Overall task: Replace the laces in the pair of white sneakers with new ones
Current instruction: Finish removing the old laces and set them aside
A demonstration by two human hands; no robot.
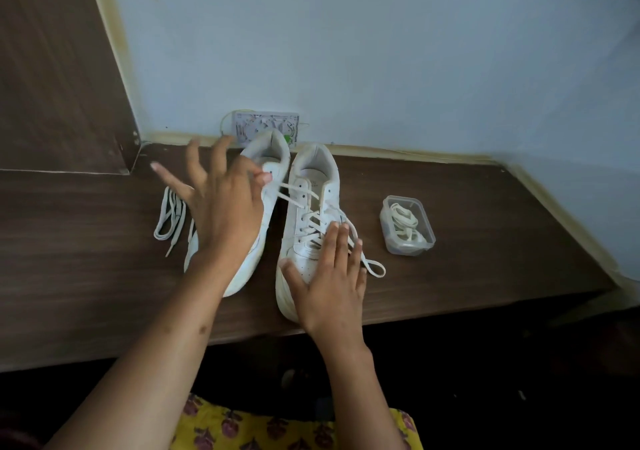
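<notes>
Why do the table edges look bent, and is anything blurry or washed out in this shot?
Head view: the wide-angle lens bows the table edges and wall corners. The left hand shows motion blur at its fingertips; the right hand on the sneaker is sharper. Light is soft and bluish, shadows faint, no strong glare; the area below the table is dark.

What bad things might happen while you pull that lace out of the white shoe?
The left hand pinches the lace of the right-side white sneaker; a hard tug might snag it in the eyelets, though the right hand presses the toe down. That sneaker's toe hangs over the brown wooden table edge, so it might tip off. The loose grey-white lace lying left might get mixed with new laces in the clear plastic box.
</notes>
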